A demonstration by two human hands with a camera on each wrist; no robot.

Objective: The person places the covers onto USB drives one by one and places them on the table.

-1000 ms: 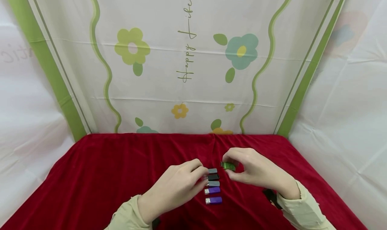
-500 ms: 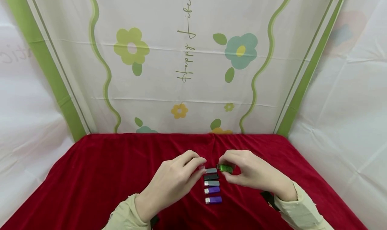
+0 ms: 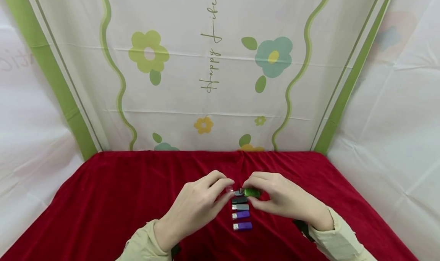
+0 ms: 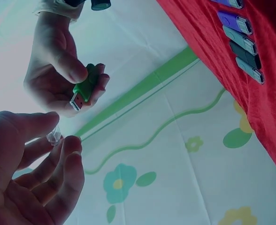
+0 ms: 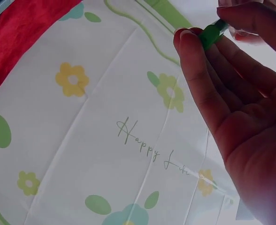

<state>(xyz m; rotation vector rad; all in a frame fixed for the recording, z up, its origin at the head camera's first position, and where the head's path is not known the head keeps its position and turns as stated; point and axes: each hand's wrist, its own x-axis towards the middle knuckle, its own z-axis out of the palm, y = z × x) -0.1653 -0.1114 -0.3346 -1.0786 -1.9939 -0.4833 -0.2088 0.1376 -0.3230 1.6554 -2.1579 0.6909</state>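
Observation:
My right hand (image 3: 282,196) pinches a green USB flash drive (image 3: 252,192) between thumb and fingers. Its bare metal plug (image 4: 76,101) points at my left hand (image 3: 197,205). Between the left thumb and fingertips is a small clear plastic cap (image 4: 54,136), close to that plug but apart from it. Both hands are over the top of a row of flash drives on the red cloth. From far to near these are a grey drive (image 3: 237,193), partly covered by the hands, a black one (image 3: 239,200), another grey one (image 3: 242,207) and two purple ones (image 3: 244,226).
A red velvet cloth (image 3: 137,192) covers the table. Behind it hangs a white flowered curtain (image 3: 178,85) lettered "Happy Life", with white fabric walls (image 3: 388,139) at the sides.
The right hand has carried the green flash drive leftward, toward the left hand. The left hand with the clear cap has shifted slightly left and away, then stayed put.

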